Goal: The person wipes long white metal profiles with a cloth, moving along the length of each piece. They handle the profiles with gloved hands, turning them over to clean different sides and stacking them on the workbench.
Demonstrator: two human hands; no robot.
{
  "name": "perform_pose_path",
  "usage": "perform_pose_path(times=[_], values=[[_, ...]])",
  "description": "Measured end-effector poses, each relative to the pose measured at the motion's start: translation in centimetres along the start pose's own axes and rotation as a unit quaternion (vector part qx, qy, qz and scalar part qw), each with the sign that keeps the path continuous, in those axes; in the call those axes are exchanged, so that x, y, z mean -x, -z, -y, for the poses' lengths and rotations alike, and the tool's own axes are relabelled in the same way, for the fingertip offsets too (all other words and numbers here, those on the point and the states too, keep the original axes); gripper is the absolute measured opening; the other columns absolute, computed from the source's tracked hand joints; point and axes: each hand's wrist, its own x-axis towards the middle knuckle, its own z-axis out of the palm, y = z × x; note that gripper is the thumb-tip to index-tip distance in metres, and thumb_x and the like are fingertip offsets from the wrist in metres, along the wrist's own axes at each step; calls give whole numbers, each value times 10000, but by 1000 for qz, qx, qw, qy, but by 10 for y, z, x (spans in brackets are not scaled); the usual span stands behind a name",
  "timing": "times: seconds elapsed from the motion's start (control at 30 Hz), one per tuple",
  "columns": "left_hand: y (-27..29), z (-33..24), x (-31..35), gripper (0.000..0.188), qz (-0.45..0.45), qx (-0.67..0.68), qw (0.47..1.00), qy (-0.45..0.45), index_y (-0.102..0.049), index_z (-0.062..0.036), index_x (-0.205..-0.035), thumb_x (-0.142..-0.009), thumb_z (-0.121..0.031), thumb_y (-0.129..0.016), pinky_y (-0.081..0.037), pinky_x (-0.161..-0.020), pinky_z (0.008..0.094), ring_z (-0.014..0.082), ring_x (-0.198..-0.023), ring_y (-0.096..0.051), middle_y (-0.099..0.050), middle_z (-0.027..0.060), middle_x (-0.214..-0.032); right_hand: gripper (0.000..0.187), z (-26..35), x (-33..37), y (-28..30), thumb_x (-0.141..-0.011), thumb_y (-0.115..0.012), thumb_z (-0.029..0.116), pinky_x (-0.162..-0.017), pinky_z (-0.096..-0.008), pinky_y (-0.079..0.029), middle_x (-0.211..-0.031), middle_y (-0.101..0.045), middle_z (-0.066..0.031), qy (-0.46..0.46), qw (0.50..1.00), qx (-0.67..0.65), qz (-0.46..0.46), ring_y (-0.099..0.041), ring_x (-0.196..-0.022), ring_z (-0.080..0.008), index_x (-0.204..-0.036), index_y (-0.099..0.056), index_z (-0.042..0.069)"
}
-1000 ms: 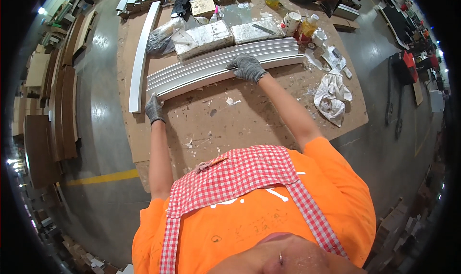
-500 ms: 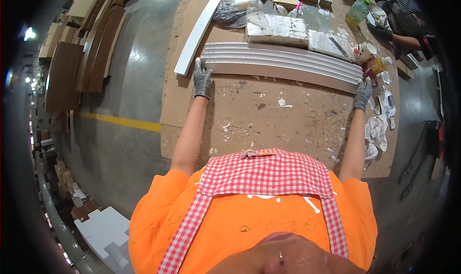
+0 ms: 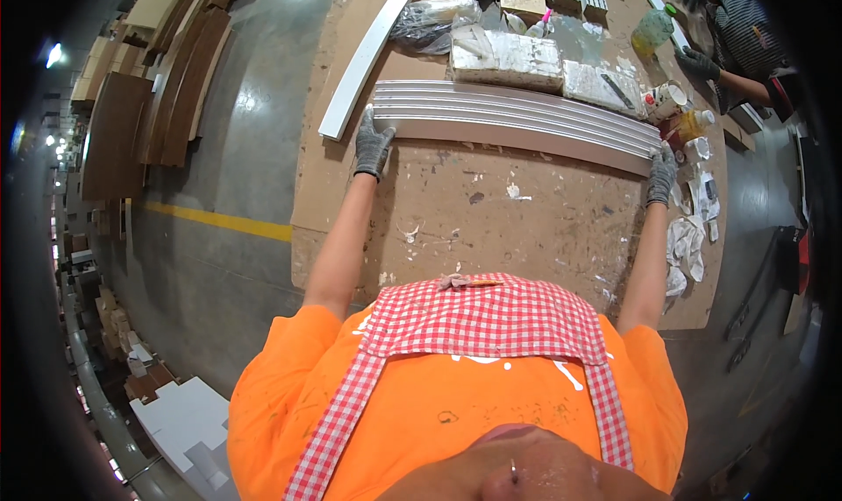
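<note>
Several long white grooved strips point(image 3: 517, 106) lie side by side on the worktable point(image 3: 430, 194), with a plain brownish face toward me. At their left end is my left hand point(image 3: 373, 150) in a grey knitted glove, its fingers along the end and the thumb at the near edge. My right hand point(image 3: 662, 176), gloved alike, grips the right end, its fingertips on the near corner. Both arms are stretched forward, so the strips sit between my hands. The undersides of the fingers are hidden.
Behind the strips are paint-stained white blocks point(image 3: 507, 60) and a dark tool point(image 3: 617, 90). Cans, a bottle of amber liquid point(image 3: 695, 124) and crumpled rags point(image 3: 687, 242) line the right side. A long white board point(image 3: 368, 62) lies at left. A co-worker's gloved hand point(image 3: 699, 64) is at far right.
My left thumb and fingers have shifted slightly at the strips' left end. The strips have barely moved. At far right, the co-worker's hands have moved along a white strip.
</note>
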Motion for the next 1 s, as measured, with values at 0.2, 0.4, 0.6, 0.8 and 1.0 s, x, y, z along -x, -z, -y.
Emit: perform_pose_path(times=[0.2, 0.4, 0.6, 0.8, 1.0], values=[[30, -3, -45, 483, -189, -214, 956, -69, -572, -35, -1124, -687, -191, -708, -425, -919, 396, 330, -1005, -551, -598, 171, -1056, 353, 14, 45, 16, -844, -599, 107, -996, -334, -368, -1158, -599, -132, 106, 991, 30, -77, -540, -1095, -250, -1177, -564, -8], [60, 52, -103, 696, -29, -371, 928, 39, -651, -25, -1003, -565, -556, -759, -484, -854, 427, 347, -961, -603, -637, 217, -995, 343, 94, 167, 2, -850, -572, 14, -1022, -306, -355, -1189, -589, -86, 53, 992, -113, 24, -521, -1131, -188, -1192, -562, 14], [70, 47, -118, 616, -15, -312, 948, 57, -682, -5, -896, -582, -530, -755, -513, -727, 431, 360, -842, -650, -671, 209, -871, 341, 94, 235, 15, -858, -534, -37, -1000, -304, -380, -1180, -585, -105, -20, 985, -162, 48, -535, -1107, -188, -1198, -537, -30], [103, 29, -123, 544, 87, -136, 981, 112, -663, 23, -854, -611, -452, -765, -503, -615, 360, 228, -662, -639, -657, 142, -754, 323, 98, 256, 27, -856, -538, -45, -951, -285, -419, -1149, -602, -100, -45, 979, -187, 68, -559, -1056, -171, -1179, -551, -38], [157, -36, -125, 445, 154, -162, 969, 106, -654, -8, -802, -651, -416, -746, -468, -522, 351, 178, -571, -593, -615, 81, -656, 314, 90, 267, 15, -856, -556, -35, -939, -281, -436, -1117, -618, -91, -87, 968, -223, 75, -577, -1023, -159, -1169, -565, -19]])
